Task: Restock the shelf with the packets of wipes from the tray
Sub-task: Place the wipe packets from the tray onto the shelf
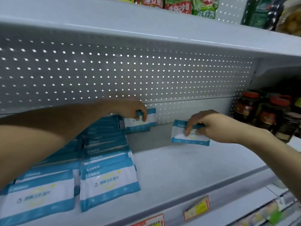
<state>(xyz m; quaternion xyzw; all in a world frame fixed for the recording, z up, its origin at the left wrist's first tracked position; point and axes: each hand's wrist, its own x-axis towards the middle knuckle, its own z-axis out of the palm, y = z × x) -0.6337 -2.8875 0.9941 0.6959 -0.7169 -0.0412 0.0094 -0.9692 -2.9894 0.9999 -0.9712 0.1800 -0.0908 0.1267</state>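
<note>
The left hand (129, 109) and the right hand (210, 126) are bare. Behind each, the left forearm (48, 136) and the right forearm (260, 144) are bare to the frame's edge, with details blurred.

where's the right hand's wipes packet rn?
Head view, right of centre: the packet, gripped by the right hand, is deep in the shelf, between the stocked rows on its left and the jars.

Even, cool light; bright points shine through the perforated back panel (130, 70). The jars (260, 111) at right sit in shadow. Frame edges bow and blur; lower right smears.
</note>
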